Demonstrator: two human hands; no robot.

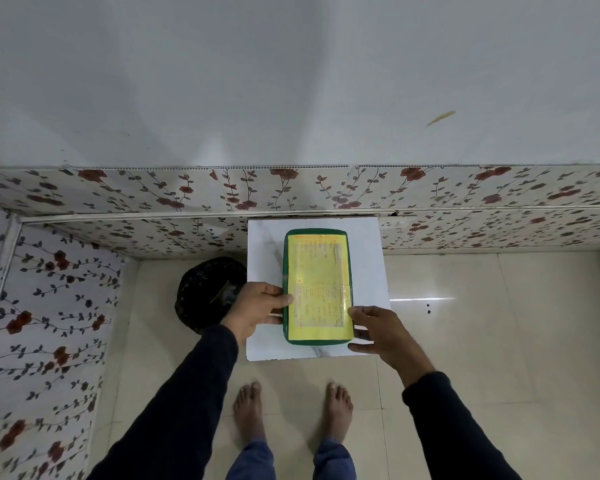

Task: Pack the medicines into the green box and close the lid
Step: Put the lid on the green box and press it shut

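The green box lies flat near the middle of a small white table, its long side running away from the person, and its lid appears to be down already; no loose medicines show anywhere around it. It looks like a rigid plastic case with rounded corners, so it should keep its shape under a squeeze. With contents inside it is probably moderately light, though that is only a guess. The glossy yellow printed label covering most of the lid looks slick, so the dark green rim along the long sides is the better place to grip or press. The left hand sits on the box's left edge, thumb on top of the lid and fingers curled beside it, seemingly pinching that edge. The right hand rests against the box's near right corner, fingers spread fairly wide and flat, holding nothing. A black bag sits on the floor to the left of the box.
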